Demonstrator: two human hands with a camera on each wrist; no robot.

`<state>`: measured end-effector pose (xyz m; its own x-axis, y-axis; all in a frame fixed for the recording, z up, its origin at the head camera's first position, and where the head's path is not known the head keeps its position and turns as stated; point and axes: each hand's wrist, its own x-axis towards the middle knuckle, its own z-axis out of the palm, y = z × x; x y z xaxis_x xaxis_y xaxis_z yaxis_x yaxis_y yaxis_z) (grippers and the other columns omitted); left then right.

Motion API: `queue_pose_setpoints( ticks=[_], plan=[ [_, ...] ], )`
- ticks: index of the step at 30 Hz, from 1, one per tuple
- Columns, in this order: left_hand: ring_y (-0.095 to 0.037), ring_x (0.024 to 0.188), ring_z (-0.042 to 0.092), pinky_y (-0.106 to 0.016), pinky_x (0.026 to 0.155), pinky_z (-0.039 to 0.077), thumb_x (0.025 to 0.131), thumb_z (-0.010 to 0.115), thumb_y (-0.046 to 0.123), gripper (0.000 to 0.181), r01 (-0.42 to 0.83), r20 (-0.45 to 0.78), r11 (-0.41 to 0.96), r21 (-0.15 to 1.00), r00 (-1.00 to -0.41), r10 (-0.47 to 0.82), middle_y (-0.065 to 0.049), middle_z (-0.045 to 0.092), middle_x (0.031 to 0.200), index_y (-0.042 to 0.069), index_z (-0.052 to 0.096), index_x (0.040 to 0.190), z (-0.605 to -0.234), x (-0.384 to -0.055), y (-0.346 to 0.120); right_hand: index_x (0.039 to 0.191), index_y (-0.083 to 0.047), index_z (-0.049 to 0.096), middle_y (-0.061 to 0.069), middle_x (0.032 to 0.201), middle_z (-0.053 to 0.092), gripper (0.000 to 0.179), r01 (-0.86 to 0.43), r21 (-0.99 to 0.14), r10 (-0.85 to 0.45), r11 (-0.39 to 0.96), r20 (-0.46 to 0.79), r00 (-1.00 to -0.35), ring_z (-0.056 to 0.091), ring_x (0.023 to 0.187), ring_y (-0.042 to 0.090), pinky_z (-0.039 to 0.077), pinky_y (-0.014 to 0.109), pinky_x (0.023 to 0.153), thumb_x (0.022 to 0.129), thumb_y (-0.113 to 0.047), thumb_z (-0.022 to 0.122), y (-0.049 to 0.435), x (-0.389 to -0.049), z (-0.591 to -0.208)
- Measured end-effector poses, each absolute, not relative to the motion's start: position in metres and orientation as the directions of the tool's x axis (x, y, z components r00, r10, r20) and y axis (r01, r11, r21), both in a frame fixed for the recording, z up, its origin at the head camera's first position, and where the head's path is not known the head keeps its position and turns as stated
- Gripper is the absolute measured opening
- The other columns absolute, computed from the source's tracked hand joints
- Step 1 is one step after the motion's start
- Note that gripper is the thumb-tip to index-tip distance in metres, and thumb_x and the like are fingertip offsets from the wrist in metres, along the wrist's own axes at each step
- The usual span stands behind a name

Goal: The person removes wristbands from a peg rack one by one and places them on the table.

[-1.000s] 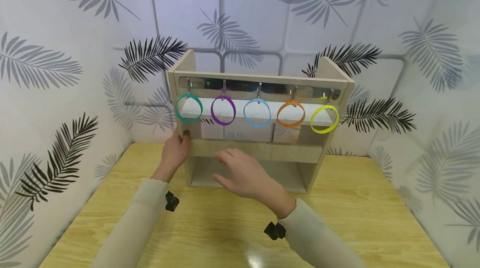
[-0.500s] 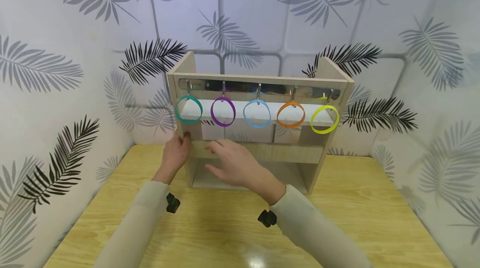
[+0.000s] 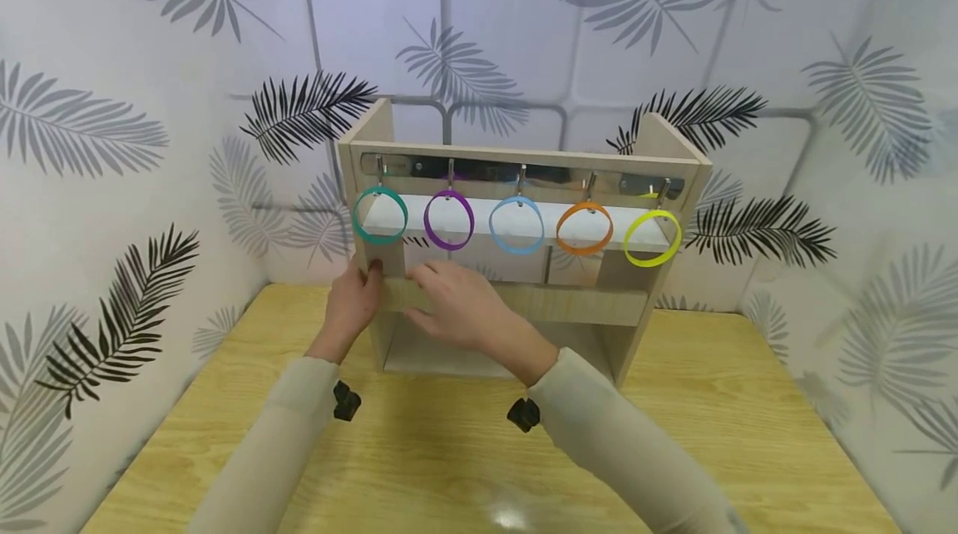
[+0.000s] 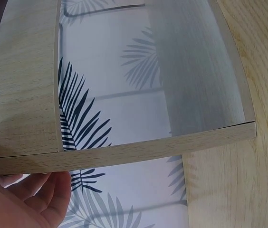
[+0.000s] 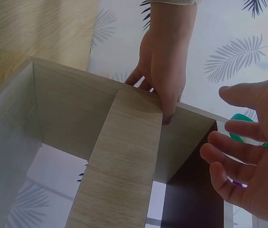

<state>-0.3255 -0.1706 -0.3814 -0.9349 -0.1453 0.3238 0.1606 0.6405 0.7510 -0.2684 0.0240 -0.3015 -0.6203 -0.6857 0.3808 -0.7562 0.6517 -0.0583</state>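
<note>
A pale wooden shelf unit [image 3: 584,304] stands on the table. My left hand [image 3: 350,301] grips its left side panel [image 4: 124,148], the thumb on the inner face by the crossboard [image 5: 119,156] and the fingers outside. My right hand [image 3: 466,305] hovers in front of the crossboard with fingers loosely bent and nothing in them; the palm shows in the right wrist view. Above, hooks on a metal rail [image 3: 486,170] carry several thin rings: teal [image 3: 380,241], purple [image 3: 427,220], light blue [image 3: 518,251], orange [image 3: 585,252] and yellow [image 3: 653,264].
The wood-grain table [image 3: 419,467] reaches out in front of the unit and to both sides. Behind it and at left and right rise walls [image 3: 509,27] with a leaf pattern. A white shelf board [image 3: 479,222] lies behind the rings.
My right hand has moved left and a little upward across the front of the crossboard. The left hand keeps its grip on the side panel, and the rings hang as before.
</note>
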Motion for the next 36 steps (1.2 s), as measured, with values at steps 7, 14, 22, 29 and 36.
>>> queue_pose_setpoints(
  ticks=[7, 14, 22, 29, 36],
  plan=[
    [-0.043, 0.097, 0.059, -0.054, 0.077, 0.045, 0.100, 0.033, 0.039, 0.049, 0.154, 0.324, 0.642, 0.751, -0.933, -0.154, -0.028, 0.059, 0.117, 0.003, 0.044, 0.132, -0.381, -0.325, -0.170, 0.119, -0.009, 0.058, 0.002, 0.106, 0.063, 0.040, -0.732, -0.082, -0.652, 0.676, 0.396, -0.646, 0.060, 0.093, 0.015, 0.049, 0.028, 0.073, 0.087, -0.030, 0.068, 0.018, -0.277, -0.296],
    [-0.043, 0.100, 0.059, -0.053, 0.077, 0.046, 0.101, 0.031, 0.039, 0.052, 0.150, 0.308, 0.642, 0.751, -0.941, -0.140, -0.029, 0.057, 0.120, 0.002, 0.041, 0.135, -0.381, -0.326, -0.171, 0.119, -0.006, 0.059, 0.004, 0.107, 0.062, 0.040, -0.737, -0.076, -0.635, 0.672, 0.454, -0.625, 0.059, 0.094, 0.017, 0.050, 0.030, 0.077, 0.087, -0.027, 0.068, 0.009, -0.284, -0.290],
    [-0.042, 0.096, 0.060, -0.051, 0.073, 0.047, 0.100, 0.029, 0.043, 0.055, 0.163, 0.325, 0.642, 0.749, -0.935, -0.141, -0.028, 0.058, 0.117, 0.002, 0.043, 0.133, -0.379, -0.324, -0.169, 0.112, -0.007, 0.060, 0.004, 0.101, 0.063, 0.031, -0.755, -0.001, -0.631, 0.656, 0.549, -0.548, 0.060, 0.079, 0.016, 0.050, 0.029, 0.066, 0.088, -0.024, 0.067, 0.004, -0.282, -0.282],
    [-0.043, 0.101, 0.058, -0.053, 0.079, 0.045, 0.100, 0.032, 0.038, 0.051, 0.158, 0.315, 0.635, 0.756, -0.939, -0.141, -0.028, 0.057, 0.120, 0.003, 0.042, 0.135, -0.378, -0.324, -0.169, 0.113, -0.007, 0.061, 0.004, 0.092, 0.061, 0.029, -0.731, 0.001, -0.610, 0.682, 0.552, -0.568, 0.053, 0.064, 0.013, 0.046, 0.027, 0.056, 0.089, -0.024, 0.065, 0.002, -0.282, -0.275],
    [-0.040, 0.089, 0.060, -0.050, 0.071, 0.046, 0.101, 0.033, 0.035, 0.046, 0.167, 0.332, 0.650, 0.741, -0.933, -0.139, -0.027, 0.062, 0.108, 0.004, 0.045, 0.132, -0.378, -0.323, -0.169, 0.116, -0.006, 0.060, 0.005, 0.095, 0.062, 0.031, -0.743, -0.023, -0.621, 0.668, 0.534, -0.574, 0.058, 0.073, 0.015, 0.049, 0.027, 0.065, 0.090, -0.021, 0.065, 0.002, -0.287, -0.270]
  ],
)
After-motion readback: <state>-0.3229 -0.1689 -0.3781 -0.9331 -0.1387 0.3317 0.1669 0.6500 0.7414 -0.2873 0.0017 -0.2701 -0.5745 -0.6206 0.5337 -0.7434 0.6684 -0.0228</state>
